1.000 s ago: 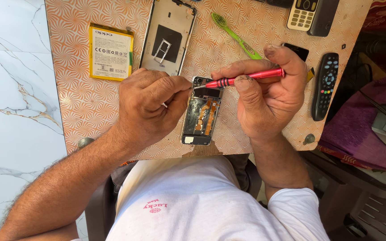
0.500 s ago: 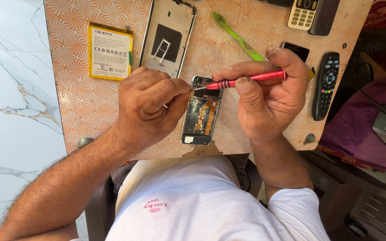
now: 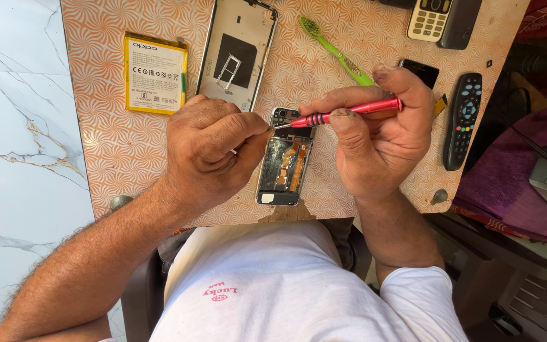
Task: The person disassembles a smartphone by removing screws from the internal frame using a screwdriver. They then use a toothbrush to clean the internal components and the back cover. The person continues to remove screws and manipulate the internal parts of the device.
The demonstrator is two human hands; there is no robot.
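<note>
Both hands at frame centre: right hand (image 3: 384,142) pinches red screwdriver (image 3: 343,114); left hand (image 3: 213,149), fingers curled, steadies opened phone (image 3: 284,164).

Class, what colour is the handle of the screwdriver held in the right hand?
Red with a black grip band, on the screwdriver in the right hand; head view.

Bright, even daylight fills your view, and the patterned worktop (image 3: 134,152) is sharply in focus. Your hands cast only short, soft shadows on it. Left of the worktop, the white marble floor (image 3: 20,158) looks pale and slightly washed out. Right of the worktop, the area sits in deeper shade. No motion blur shows.
</note>
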